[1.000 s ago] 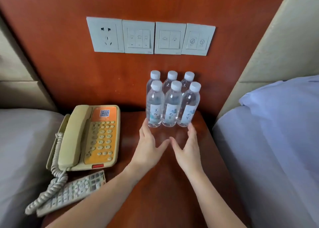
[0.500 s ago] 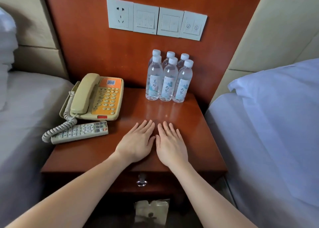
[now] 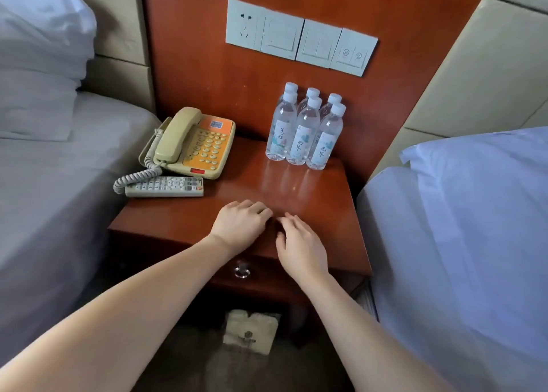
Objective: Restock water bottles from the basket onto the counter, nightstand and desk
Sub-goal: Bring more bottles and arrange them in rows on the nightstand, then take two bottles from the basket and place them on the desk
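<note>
One grey-sheeted bed point(image 3: 59, 184) fills the far left, with a white pillow point(image 3: 38, 35) piled at its head. Next comes the wooden table point(image 3: 296, 190) between the two beds. At its left edge a pale remote point(image 3: 164, 187) lies flat, and just behind it, touching its coiled cord, sits a beige and orange telephone point(image 3: 195, 145), handset on the cradle. My left hand point(image 3: 241, 225) rests near the front edge of the table, knuckles up, fingers loosely curled under and holding nothing. Below it a round drawer knob point(image 3: 242, 272) shows on the front, and a cream paper packet point(image 3: 252, 331) lies in the dark space underneath. On the wood panel behind, a row of switch plates point(image 3: 299, 37) runs across. Six water bottles point(image 3: 305, 130) stand upright at the back right of the table in two rows of three, packed together, white caps on, close to the panel. My right hand point(image 3: 301, 244) lies just beside the left, palm down, fingers relaxed and slightly spread, empty, well apart from the bottles. A second bed point(image 3: 459, 243) in white linen takes the right side
</note>
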